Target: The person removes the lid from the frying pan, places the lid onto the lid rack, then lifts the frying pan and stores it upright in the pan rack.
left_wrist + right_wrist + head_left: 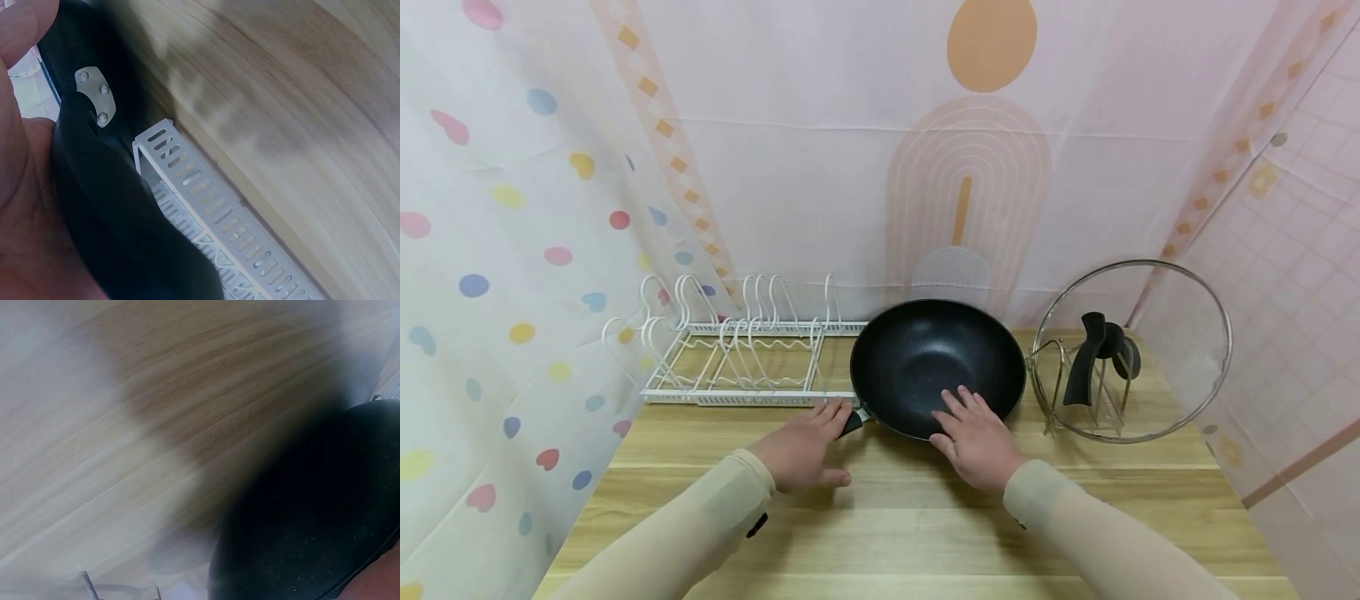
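A black wok [917,354] sits on the wooden table, its black handle [852,423] pointing toward the near left. My left hand [801,446] is over that handle, fingers stretched out and thumb held apart. In the left wrist view the palm [25,206] lies alongside the curved handle [112,194], which a riveted metal plate [99,94] joins to the wok. My right hand [977,442] is at the wok's near right rim, with its fingers extended over the inside. Only a bit of skin [378,581] shows by the wok's rim in the right wrist view.
Left of the wok stands a white wire dish rack [752,398], its slotted edge close to the handle. At right, a large glass lid [1227,342] with a black handle [1084,367] stands upright in a metal wire holder [1057,392]. Patterned curtains [805,192] hang behind the table.
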`<control>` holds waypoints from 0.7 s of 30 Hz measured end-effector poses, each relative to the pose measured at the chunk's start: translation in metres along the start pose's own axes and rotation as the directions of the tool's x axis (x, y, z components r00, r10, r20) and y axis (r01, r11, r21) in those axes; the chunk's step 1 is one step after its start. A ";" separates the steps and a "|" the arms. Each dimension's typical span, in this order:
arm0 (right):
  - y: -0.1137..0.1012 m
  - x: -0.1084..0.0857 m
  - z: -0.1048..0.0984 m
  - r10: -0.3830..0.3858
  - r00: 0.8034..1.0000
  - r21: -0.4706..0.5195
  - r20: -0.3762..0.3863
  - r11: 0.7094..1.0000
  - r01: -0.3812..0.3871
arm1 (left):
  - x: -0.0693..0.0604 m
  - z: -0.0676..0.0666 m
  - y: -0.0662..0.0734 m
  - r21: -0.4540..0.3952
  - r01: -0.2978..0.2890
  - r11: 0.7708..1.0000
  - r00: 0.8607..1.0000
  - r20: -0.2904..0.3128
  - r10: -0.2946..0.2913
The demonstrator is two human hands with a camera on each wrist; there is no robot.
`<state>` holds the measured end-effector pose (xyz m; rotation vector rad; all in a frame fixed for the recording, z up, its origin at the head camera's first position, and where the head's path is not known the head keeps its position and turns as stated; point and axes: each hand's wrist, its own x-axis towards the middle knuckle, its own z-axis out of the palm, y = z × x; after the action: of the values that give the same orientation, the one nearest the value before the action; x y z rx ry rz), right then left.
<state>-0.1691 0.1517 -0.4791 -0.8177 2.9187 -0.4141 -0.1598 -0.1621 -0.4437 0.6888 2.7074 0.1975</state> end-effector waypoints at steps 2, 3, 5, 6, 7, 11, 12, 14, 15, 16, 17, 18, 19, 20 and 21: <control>0.001 0.000 0.000 0.002 1.000 0.000 0.001 1.000 -0.002 | 0.000 0.000 0.001 0.001 -0.002 1.000 1.000 0.003 0.002; 0.002 0.000 0.001 0.001 1.000 0.003 0.000 1.000 -0.001 | -0.001 0.000 0.002 -0.001 -0.001 1.000 1.000 0.004 0.001; 0.003 0.000 0.001 -0.006 1.000 0.007 -0.005 1.000 0.006 | -0.002 0.000 0.003 -0.001 0.005 1.000 1.000 0.009 -0.005; 0.004 0.000 0.001 -0.009 1.000 0.011 -0.006 1.000 0.009 | -0.002 0.000 0.004 -0.001 0.009 1.000 1.000 0.013 -0.009; 0.004 0.000 0.001 -0.013 1.000 0.011 -0.008 1.000 0.013 | -0.002 -0.001 0.004 -0.005 0.009 1.000 1.000 0.014 -0.009; 0.007 0.000 0.001 -0.023 1.000 0.007 -0.020 1.000 0.023 | -0.003 -0.002 0.007 -0.007 0.005 1.000 1.000 0.019 -0.005; 0.007 0.000 0.001 -0.023 1.000 0.004 -0.019 1.000 0.023 | -0.003 -0.002 0.008 -0.009 0.004 1.000 1.000 0.021 -0.004; 0.008 0.000 0.001 -0.024 1.000 0.005 -0.018 1.000 0.024 | -0.004 -0.002 0.009 -0.004 0.003 1.000 1.000 0.025 -0.002; 0.009 0.000 0.000 -0.023 1.000 0.010 -0.015 1.000 0.023 | -0.004 -0.002 0.010 -0.003 0.004 1.000 1.000 0.026 -0.004; 0.009 0.000 0.000 -0.021 1.000 0.011 -0.010 1.000 0.022 | -0.004 -0.002 0.010 0.001 0.003 1.000 1.000 0.028 -0.003; 0.009 -0.001 -0.001 -0.019 1.000 0.013 -0.005 1.000 0.019 | -0.004 -0.001 0.010 0.006 0.003 1.000 1.000 0.030 -0.003; 0.010 -0.001 -0.002 -0.018 1.000 0.014 -0.001 1.000 0.018 | -0.004 -0.001 0.011 0.008 0.002 1.000 0.999 0.033 -0.002; 0.010 -0.002 -0.002 -0.018 1.000 0.017 -0.001 1.000 0.018 | -0.004 -0.001 0.011 0.011 0.000 1.000 0.999 0.034 -0.001; 0.011 -0.002 -0.003 -0.014 1.000 0.012 0.005 1.000 0.013 | -0.004 -0.001 0.012 0.013 -0.002 1.000 0.999 0.034 0.001; 0.011 -0.003 -0.003 -0.013 1.000 0.011 0.006 1.000 0.013 | -0.004 -0.001 0.013 0.012 -0.003 1.000 0.999 0.034 0.003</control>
<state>-0.1728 0.1630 -0.4790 -0.8349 2.9046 -0.4281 -0.1515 -0.1527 -0.4389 0.6938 2.6777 0.1689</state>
